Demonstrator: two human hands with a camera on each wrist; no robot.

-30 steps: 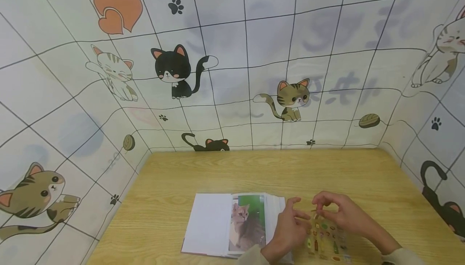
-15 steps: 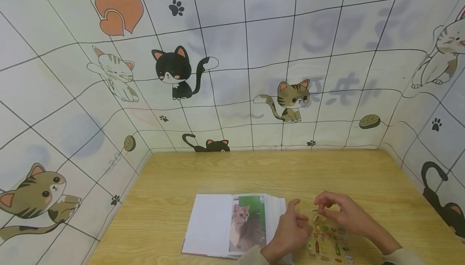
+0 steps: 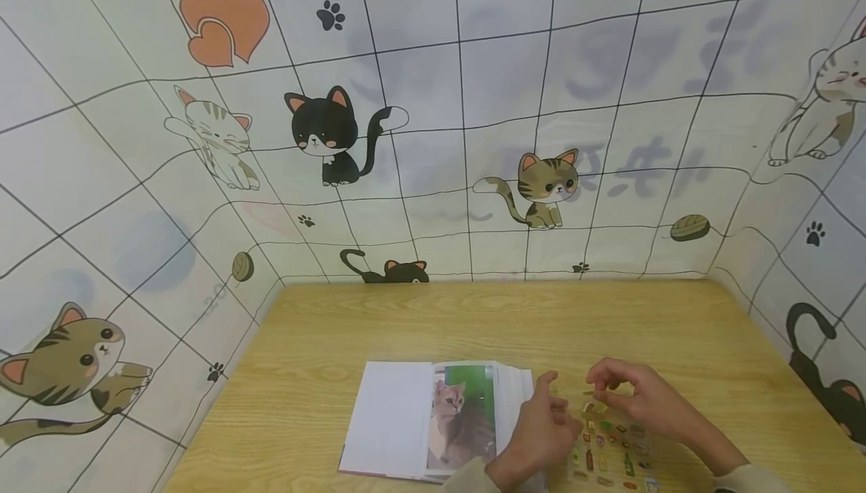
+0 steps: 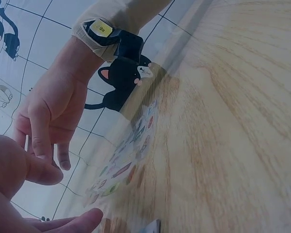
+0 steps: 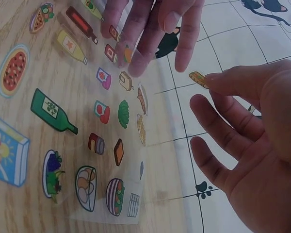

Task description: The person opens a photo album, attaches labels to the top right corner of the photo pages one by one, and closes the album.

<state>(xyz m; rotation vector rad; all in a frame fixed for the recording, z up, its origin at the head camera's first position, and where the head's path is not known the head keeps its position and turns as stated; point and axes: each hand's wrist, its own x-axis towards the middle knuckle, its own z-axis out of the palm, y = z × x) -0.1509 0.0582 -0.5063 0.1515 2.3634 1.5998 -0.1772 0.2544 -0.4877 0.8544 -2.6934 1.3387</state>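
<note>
My right hand [image 3: 632, 395] is above the far end of a clear sticker sheet [image 3: 609, 448] printed with small food pictures. Thumb and index finger pinch a small yellow-orange food sticker [image 5: 199, 79], shaped like a filled bun, and the other fingers are bent loosely. My left hand [image 3: 541, 429] is at the sheet's left side with its fingers spread and relaxed. In the right wrist view, some left fingers [image 5: 136, 43] show through the clear sheet, which bows up there. Bottle, pizza and bowl stickers are visible on the sheet.
An open album [image 3: 386, 418] with a cat photo [image 3: 460, 418] lies left of my left hand, which overlaps its right pages. The wooden table [image 3: 406, 320] meets walls covered in cartoon-cat cloth [image 3: 433, 117] at the back and sides.
The right hand has shifted slightly rightward, still pinching the sticker. The sheet's far end has settled a little beneath it. The left hand has barely moved.
</note>
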